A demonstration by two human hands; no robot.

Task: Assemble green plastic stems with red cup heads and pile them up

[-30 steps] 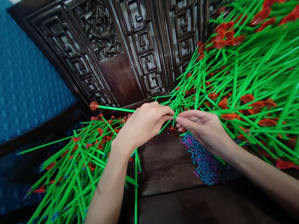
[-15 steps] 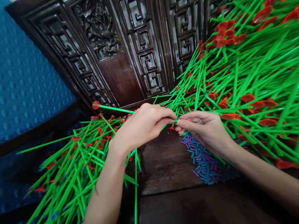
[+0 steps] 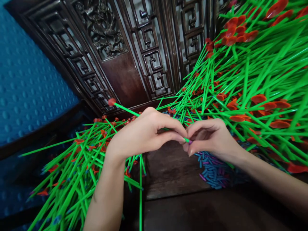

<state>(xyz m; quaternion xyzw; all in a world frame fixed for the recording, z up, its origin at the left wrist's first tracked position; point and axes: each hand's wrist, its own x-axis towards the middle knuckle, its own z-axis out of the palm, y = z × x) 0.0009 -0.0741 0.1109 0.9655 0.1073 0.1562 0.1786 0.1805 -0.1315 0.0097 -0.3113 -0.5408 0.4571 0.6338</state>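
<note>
My left hand [image 3: 154, 130] is closed around a green plastic stick [image 3: 126, 109] with a red cup-shaped end [image 3: 111, 102] that points to the upper left. The stick's other end pokes out between my left thumb and finger. There my right hand [image 3: 210, 134] pinches a small purple piece [image 3: 190, 142] that meets the green tip. Part of that piece is hidden by my fingers. Below my right hand lies a pile of short blue and purple pieces [image 3: 213, 173].
A big heap of green sticks with red ends [image 3: 269, 77] fills the right side. Another heap of such sticks [image 3: 79, 173], several with blue tips, lies at the left. Behind stands a carved dark wooden panel [image 3: 125, 80]; a blue bumpy surface [image 3: 31, 77] is at the left.
Both hands have come lower and slightly right, and the stick tilts more. The purple piece at its tip now shows between my fingers. The red end has shifted right.
</note>
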